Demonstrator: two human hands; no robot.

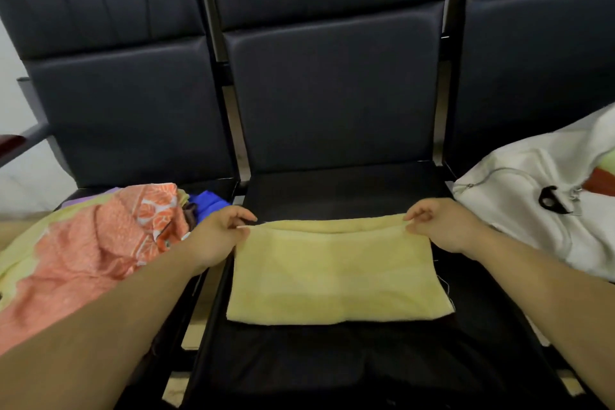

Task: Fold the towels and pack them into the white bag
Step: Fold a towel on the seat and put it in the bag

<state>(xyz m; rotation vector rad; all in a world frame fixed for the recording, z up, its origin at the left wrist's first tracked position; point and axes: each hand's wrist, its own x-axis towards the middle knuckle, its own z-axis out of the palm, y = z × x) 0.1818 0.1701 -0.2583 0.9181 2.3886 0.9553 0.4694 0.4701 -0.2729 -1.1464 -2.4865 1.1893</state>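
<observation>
Here both forearms stretch over the middle seat (332,183), left hand (223,230) and right hand (436,226) each with grip pinched on a far corner of the folded yellow towel (336,273) lying there, white bag (532,176) right of the seat.

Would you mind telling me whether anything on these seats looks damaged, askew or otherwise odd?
The yellow towel on the middle seat has loose threads straggling from its right edge, so that hem looks frayed. Otherwise it lies fairly square, with the left hand and right hand pinching its far corners.
</observation>
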